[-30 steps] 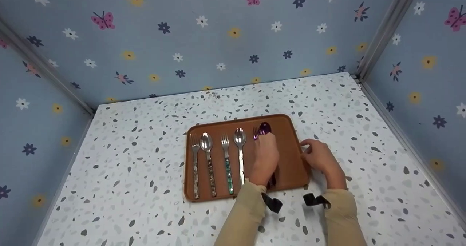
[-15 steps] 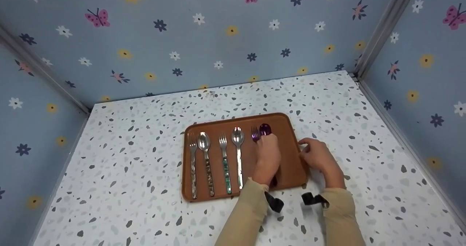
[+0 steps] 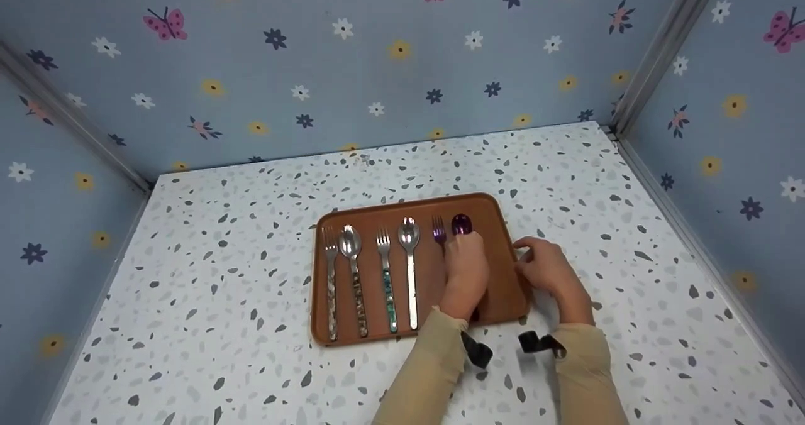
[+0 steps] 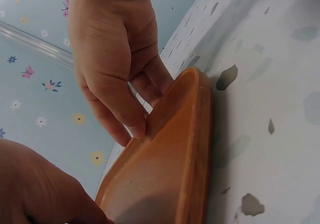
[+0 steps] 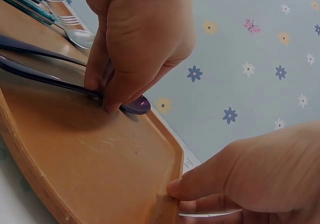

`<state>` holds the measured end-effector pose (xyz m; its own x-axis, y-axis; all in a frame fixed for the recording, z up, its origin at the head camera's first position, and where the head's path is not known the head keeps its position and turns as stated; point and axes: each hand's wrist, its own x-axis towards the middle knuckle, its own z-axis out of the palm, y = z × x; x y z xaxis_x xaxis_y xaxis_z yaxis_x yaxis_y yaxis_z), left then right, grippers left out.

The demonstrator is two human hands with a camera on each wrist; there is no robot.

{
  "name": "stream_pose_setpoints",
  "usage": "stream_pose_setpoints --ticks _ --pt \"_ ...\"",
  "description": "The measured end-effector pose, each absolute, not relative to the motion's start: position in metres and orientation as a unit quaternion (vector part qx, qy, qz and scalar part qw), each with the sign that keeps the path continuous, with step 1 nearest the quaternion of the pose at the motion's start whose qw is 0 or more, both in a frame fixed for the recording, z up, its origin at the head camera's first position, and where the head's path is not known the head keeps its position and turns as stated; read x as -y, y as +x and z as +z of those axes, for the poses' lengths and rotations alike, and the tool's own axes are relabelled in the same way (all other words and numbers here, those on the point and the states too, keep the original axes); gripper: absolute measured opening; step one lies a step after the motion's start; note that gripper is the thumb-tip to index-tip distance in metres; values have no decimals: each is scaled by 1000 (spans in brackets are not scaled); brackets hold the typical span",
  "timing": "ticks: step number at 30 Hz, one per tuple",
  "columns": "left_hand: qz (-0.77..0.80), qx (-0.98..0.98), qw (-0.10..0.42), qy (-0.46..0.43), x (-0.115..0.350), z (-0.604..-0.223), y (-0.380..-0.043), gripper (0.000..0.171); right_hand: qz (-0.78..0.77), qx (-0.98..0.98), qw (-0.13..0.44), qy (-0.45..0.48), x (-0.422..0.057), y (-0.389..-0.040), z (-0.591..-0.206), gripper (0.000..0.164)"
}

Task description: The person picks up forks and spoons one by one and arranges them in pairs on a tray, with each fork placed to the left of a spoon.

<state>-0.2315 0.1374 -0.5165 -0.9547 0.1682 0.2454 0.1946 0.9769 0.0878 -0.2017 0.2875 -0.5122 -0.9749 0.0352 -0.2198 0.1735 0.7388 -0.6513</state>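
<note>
My left hand (image 3: 466,274) reaches over the brown tray (image 3: 503,280) and pinches a purple spoon (image 3: 461,223) near its neck. In the right wrist view the thumb and finger meet on the spoon (image 5: 137,105) just below its bowl. A purple fork (image 3: 438,229) lies close beside it on the left, its handle partly hidden by that hand. My right hand (image 3: 550,271) holds the tray's right rim. Seen from the left wrist, the thumb of the right hand (image 4: 115,58) lies over the rim, with other fingers outside it.
Left on the tray lie two silver spoons (image 3: 350,241) and two silver forks (image 3: 383,239), some with patterned handles. Speckled white tabletop (image 3: 239,274) surrounds the tray. Blue flowered panels (image 3: 352,66) stand behind and at both sides.
My left hand has shifted the purple spoon slightly right, widening the gap to the purple fork. My right hand stays at the rim. The head view has shifted a little.
</note>
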Motion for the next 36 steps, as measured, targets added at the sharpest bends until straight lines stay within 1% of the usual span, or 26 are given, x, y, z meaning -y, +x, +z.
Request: stream_pose_setpoints --ticks 6,10,13,20,27,30,36 --pt "-69 985 131 -85 -137 -519 -231 14 -353 -929 97 58 -286 -202 -511 42" --pt "-91 985 123 -82 -137 -520 -231 14 -355 -928 98 58 -286 -202 -511 42" --pt "-78 986 121 -83 -137 -522 -231 15 -356 -928 98 56 -285 -202 -512 42" --pt "-80 986 132 -70 -137 -522 -230 15 -353 -929 98 62 -284 -201 -512 42" --pt "-88 989 97 -69 -137 -519 -229 15 -355 -931 79 43 -284 -200 -512 39" --pt "-104 988 91 -70 -137 -519 -228 13 -354 -931 81 49 -285 -200 -512 40" --pt "-138 985 61 -84 -136 -519 -226 10 -354 -930 84 50 -287 -200 -511 41"
